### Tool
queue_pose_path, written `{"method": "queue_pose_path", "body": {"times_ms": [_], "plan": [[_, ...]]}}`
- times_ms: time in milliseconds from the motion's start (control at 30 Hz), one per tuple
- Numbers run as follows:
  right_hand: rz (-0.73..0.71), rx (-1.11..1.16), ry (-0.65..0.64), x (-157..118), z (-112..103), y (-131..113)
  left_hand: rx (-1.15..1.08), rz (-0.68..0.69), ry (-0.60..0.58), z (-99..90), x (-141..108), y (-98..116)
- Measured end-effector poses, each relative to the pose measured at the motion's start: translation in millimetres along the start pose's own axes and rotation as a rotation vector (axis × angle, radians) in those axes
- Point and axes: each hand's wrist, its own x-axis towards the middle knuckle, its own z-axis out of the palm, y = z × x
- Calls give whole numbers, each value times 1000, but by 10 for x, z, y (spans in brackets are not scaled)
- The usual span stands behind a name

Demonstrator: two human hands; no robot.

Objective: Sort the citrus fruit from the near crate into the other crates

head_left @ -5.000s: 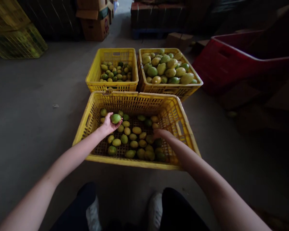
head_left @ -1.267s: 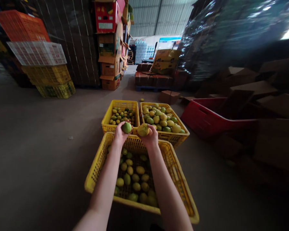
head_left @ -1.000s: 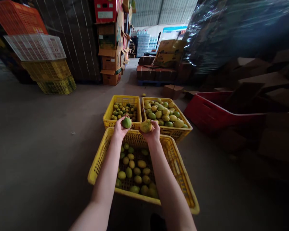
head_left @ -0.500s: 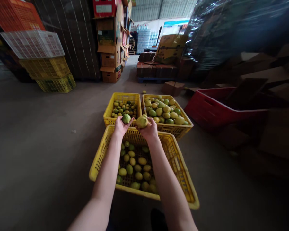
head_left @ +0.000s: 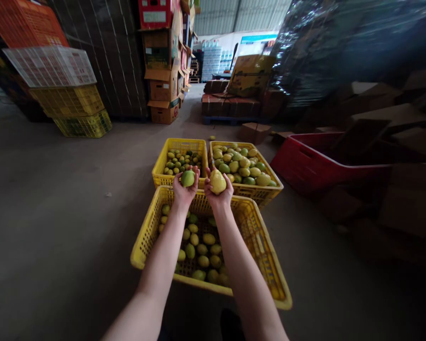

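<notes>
A green fruit point(head_left: 188, 178) rests in my left hand point(head_left: 183, 192), fingers curled round it. My right hand point(head_left: 220, 200) holds a knobbly yellow fruit point(head_left: 217, 182) in its palm. Both hands are side by side above the far rim of the large near yellow crate point(head_left: 266, 232), which has green and yellow fruits point(head_left: 203, 249) scattered on its bottom. Just beyond them stand two more yellow crates: the left one point(head_left: 158, 163) holds small fruits, and the right one point(head_left: 275, 180) is heaped with larger ones. My forearms hide part of the near crate.
A red bin point(head_left: 305, 163) stands to the right, beside piled cardboard. Stacked orange, white and yellow crates point(head_left: 69, 102) are at the back left. Cardboard boxes point(head_left: 162, 90) and a loaded blue pallet point(head_left: 222, 120) stand farther back. One fruit lies on the floor behind the crates.
Both hands have turned palm up, still holding their fruits. My left hand has shifted slightly right; the yellow fruit has moved a little right and now shows more of its surface.
</notes>
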Motion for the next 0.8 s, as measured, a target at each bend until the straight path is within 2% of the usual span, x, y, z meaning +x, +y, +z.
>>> {"method": "queue_pose_path", "body": {"times_ms": [200,367,433,533,600,700,800], "plan": [[-67,96,139,1,28,27,-77,126,25,-88,20,-44],[-36,123,156,-9,33,41,24,165,44,-121,76,-35],[-22,131,171,-1,26,32,146,128,69,-191,131,-49],[-23,144,258,33,-11,-22,548,-95,159,-423,125,-123],[-18,136,354,66,-64,-89,730,-236,212,-651,5,-221],[4,74,444,117,-171,-205,803,-274,266,-993,-270,-408],[7,31,458,148,-254,-290,850,-257,294,-1145,-388,-499]]}}
